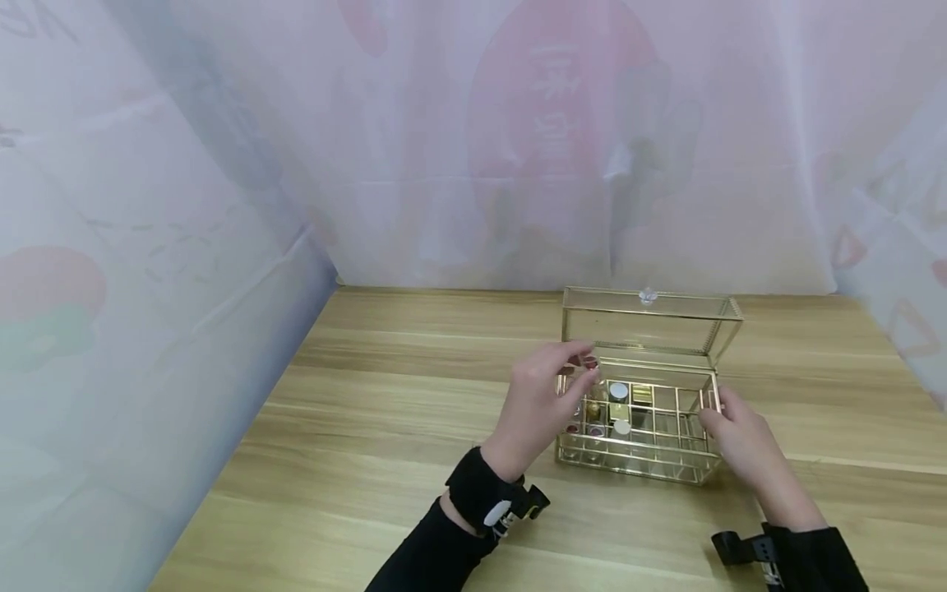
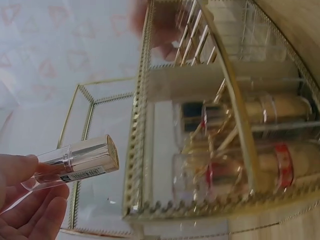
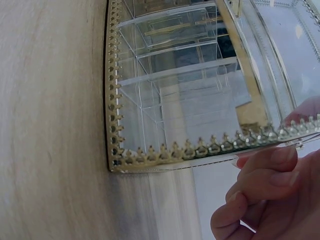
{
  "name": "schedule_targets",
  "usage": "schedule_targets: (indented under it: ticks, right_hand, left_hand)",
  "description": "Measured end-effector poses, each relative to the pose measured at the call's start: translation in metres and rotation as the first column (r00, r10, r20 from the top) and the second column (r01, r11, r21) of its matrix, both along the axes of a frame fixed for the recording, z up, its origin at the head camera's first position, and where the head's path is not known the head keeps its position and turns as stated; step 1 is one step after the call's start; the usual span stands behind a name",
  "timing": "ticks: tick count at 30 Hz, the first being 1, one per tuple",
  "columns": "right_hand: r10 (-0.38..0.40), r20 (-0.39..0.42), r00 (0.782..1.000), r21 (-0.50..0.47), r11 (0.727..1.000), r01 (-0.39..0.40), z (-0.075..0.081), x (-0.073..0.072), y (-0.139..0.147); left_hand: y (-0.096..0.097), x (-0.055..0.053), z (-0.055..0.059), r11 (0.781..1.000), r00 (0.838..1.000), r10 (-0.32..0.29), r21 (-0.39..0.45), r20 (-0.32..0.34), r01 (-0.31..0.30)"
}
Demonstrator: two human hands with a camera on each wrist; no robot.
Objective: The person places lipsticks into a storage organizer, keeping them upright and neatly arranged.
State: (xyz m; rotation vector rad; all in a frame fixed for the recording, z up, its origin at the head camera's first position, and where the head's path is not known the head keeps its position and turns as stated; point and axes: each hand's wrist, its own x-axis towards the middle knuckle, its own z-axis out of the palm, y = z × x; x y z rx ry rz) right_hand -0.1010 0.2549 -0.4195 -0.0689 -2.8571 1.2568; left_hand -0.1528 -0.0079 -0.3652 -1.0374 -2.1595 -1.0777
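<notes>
My left hand pinches a lipstick with a gold base and a clear cap, above the left end of a gold-edged glass box. The left wrist view shows thumb and fingers round its clear end. At the box's right end, my right hand grips the side rim, thumb at the top edge. A gold grid divides the box, and several lipsticks and small tubes stand in its left and middle compartments. Behind, the glass lid is raised.
The box stands on a light wood-grain table. A clear knob sits on the lid. Pale printed cloth hangs behind the table and along both sides.
</notes>
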Motion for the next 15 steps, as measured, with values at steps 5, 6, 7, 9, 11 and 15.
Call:
schedule_targets:
  ticks: [5, 6, 7, 9, 11, 15]
  right_hand:
    - [-0.004, 0.006, 1.0, -0.002, 1.0, 0.004, 0.0, 0.001, 0.0]
    - [-0.005, 0.005, 1.0, -0.001, 1.0, 0.005, 0.0, 0.001, 0.0]
    - [-0.005, 0.006, 1.0, 0.0, 1.0, 0.005, 0.0, 0.001, 0.0]
    - [-0.004, 0.004, 1.0, 0.001, 1.0, 0.004, -0.001, 0.002, 0.0]
    - [-0.002, 0.005, 1.0, 0.003, 1.0, 0.002, -0.001, 0.002, 0.0]
    - [-0.002, 0.004, 1.0, 0.001, 1.0, 0.002, 0.001, 0.002, 0.0]
  left_hand:
    - [0.011, 0.002, -0.005, 1.0, 0.999, -0.025, 0.004, 0.034, 0.024]
    - [0.013, 0.002, -0.006, 1.0, 0.999, -0.03, 0.006, 0.042, 0.03]
    - [0.015, 0.003, -0.007, 0.999, 0.998, -0.036, 0.008, 0.049, 0.036]
    - [0.019, 0.004, -0.009, 0.999, 0.997, -0.046, 0.001, 0.055, 0.046]
    - [0.023, 0.005, -0.012, 0.998, 0.997, -0.055, -0.009, 0.059, 0.056]
    - [0.033, 0.008, -0.018, 0.997, 0.996, -0.059, -0.052, 0.064, 0.062]
